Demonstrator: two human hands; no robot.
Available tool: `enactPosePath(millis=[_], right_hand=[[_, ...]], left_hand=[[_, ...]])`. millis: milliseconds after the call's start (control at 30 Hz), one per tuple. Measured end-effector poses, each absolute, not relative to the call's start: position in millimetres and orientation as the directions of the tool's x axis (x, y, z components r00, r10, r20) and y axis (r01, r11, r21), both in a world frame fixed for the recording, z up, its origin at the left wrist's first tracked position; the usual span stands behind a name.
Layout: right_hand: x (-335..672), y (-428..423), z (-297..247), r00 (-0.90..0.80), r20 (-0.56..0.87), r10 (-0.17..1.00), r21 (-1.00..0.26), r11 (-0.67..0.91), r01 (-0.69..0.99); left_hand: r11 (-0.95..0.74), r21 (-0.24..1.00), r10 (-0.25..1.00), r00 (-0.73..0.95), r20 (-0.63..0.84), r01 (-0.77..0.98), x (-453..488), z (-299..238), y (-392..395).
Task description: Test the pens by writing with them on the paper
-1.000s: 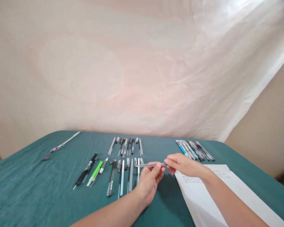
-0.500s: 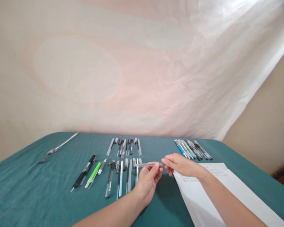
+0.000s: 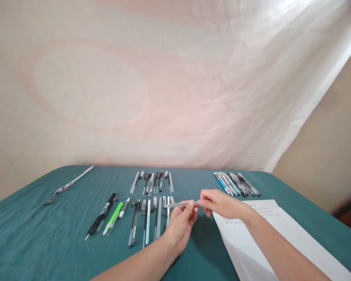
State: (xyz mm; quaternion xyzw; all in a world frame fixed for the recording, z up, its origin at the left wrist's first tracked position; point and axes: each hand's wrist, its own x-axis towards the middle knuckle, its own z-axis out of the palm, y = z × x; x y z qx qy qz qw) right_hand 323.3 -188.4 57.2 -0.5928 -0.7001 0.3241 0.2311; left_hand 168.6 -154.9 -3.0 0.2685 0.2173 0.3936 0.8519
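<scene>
A slim clear pen [image 3: 179,204] is held level above the teal tablecloth [image 3: 46,242]. My left hand [image 3: 179,226] pinches its middle from below, and my right hand [image 3: 219,203] pinches its right end. Just left of my left hand lies a row of grey and clear pens [image 3: 150,218], side by side. Whether a cap sits on the held pen I cannot make out.
A green highlighter [image 3: 113,217] and a black pen [image 3: 101,216] lie further left. A second row of pens [image 3: 152,181] sits behind, another bundle [image 3: 236,183] at the back right. A lone pen [image 3: 68,184] lies far left. White printed paper [image 3: 269,242] covers the right.
Both hands keep their pinch on the pen. The whole scene has drifted slightly left in view as my head turned; the hands barely moved relative to the table.
</scene>
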Motion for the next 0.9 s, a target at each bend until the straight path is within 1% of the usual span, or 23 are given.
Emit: enactPosePath(millis=[200,367,500,633,700,767,833,900], right_hand=[[325.8,-187.4,51.9,-0.204,-0.14,0.969,-0.791,0.015,0.612],[326.1,-187.0,51.3,-0.225,-0.179,0.958,-0.813,-0.015,0.583],[324.6,-185.1,49.2,-0.239,-0.189,0.953,-0.839,-0.03,0.544],[322.2,-181.7,46.5,-0.196,-0.159,0.968,-0.872,-0.045,0.488],[321.1,-180.2,45.4,-0.172,-0.083,0.982,-0.865,0.014,0.501],[319.6,-179.4,44.5,-0.195,0.03,0.98,-0.821,0.135,0.554],[317.6,-179.5,44.3,-0.277,0.131,0.952,-0.723,0.283,0.63],[314.8,-180.3,45.3,-0.371,0.173,0.912,-0.595,0.397,0.698]], left_hand=[[0.547,0.634,0.785,0.599,-0.16,-0.547,168.7,-3.2,-154.5],[0.548,0.636,0.783,0.6,-0.163,-0.543,167.9,-2.8,-154.6],[0.547,0.632,0.789,0.59,-0.17,-0.549,168.3,-3.7,-154.2],[0.552,0.645,0.781,0.599,-0.177,-0.529,168.9,-2.8,-157.4],[0.52,0.694,0.772,0.622,-0.131,-0.499,169.0,-1.6,-160.7],[0.461,0.763,0.755,0.652,-0.069,-0.453,169.1,-0.9,-164.3],[0.406,0.827,0.726,0.687,-0.033,-0.39,169.3,-0.9,-167.2],[0.371,0.868,0.696,0.717,-0.025,-0.33,169.7,-1.3,-169.0]])
